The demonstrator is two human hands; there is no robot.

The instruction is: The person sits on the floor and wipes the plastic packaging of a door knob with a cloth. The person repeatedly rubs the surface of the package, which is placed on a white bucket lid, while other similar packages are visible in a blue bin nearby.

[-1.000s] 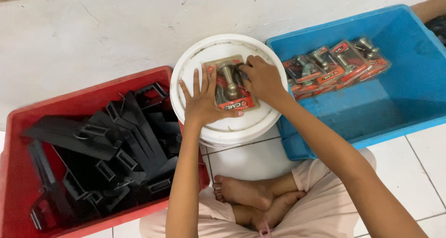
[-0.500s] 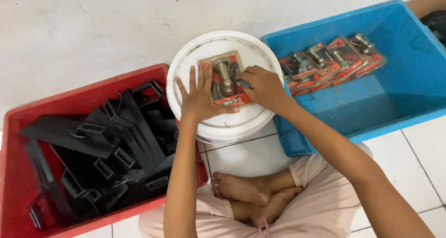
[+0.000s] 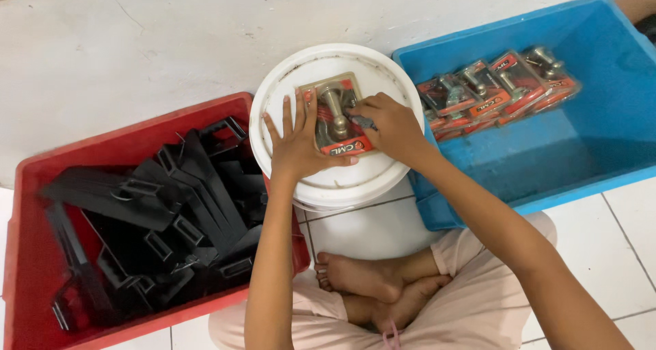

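Two bare feet [image 3: 362,282], crossed, sit nearest the camera at 6 o'clock on the white tiled floor [image 3: 635,254], with pale pink trousers [image 3: 478,302] over the folded legs. Both forearms run up from there toward 12 o'clock and meet on a white bucket lid [image 3: 342,179], which caps a white bucket standing on the floor just beyond the feet. Left hand [image 3: 297,142]: open, fingers spread flat, palm pressing on the left edge of a blister-packed metal hook [image 3: 336,114] that lies on the middle of the lid. Right hand [image 3: 389,124]: curled over the pack's right edge, fingertips pinching it at that side; whether it grips only the pack's edge or a small separate piece there cannot be told. The pack has a clear front, red card backing and a silver hook running lengthwise toward 12 o'clock. At 9 o'clock, touching the bucket, a red plastic bin [image 3: 27,254] holds a loose heap of black plastic brackets [image 3: 157,220]. At 3 o'clock, also against the bucket, a blue plastic bin [image 3: 581,179] holds a row of matching hook packs [image 3: 499,87] overlapped along its far wall; the rest of its floor is bare blue. Farthest, at 12 o'clock, a scuffed whitish wall [image 3: 137,43] stands behind all three containers.
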